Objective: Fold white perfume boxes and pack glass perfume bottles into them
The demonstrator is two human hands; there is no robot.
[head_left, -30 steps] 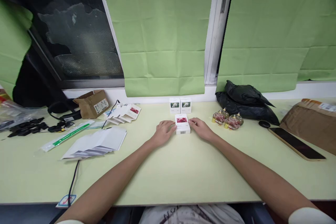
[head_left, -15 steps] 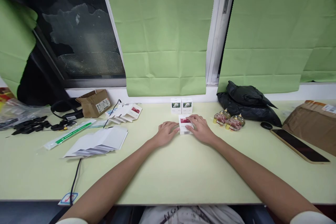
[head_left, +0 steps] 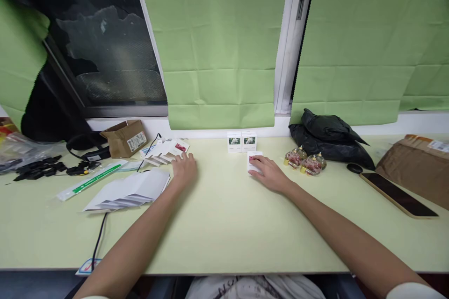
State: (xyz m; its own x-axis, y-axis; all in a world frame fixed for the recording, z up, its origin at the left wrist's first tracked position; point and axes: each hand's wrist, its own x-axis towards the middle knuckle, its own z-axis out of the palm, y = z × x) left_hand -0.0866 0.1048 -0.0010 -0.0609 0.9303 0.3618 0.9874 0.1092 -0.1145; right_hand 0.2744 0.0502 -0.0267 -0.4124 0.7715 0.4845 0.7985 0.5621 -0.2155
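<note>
My right hand [head_left: 268, 174] is closed around a small white box [head_left: 250, 166] with a red flower picture, and its fingers cover much of the box. My left hand [head_left: 184, 169] is at the near edge of a fanned stack of flat white cartons [head_left: 164, 153], one showing a red picture. Its fingers are slightly apart, with nothing visible in them; whether they touch the cartons I cannot tell. Two small white boxes [head_left: 242, 142] with white flower pictures stand side by side behind my right hand. Closer to me on the left lies a fan of blank white folded sheets [head_left: 131, 189].
Ornate glass bottles [head_left: 305, 160] with gold caps, black plastic bags [head_left: 328, 138], a phone [head_left: 398, 195] and a brown package [head_left: 417, 166] lie on the right. On the left are an open cardboard box [head_left: 125, 139], a green-striped plastic sleeve [head_left: 93, 180] and a black cable [head_left: 99, 240].
My left hand has let go of the small white box and moved left to the flat cartons. The box has shifted slightly right, with my right hand on it.
</note>
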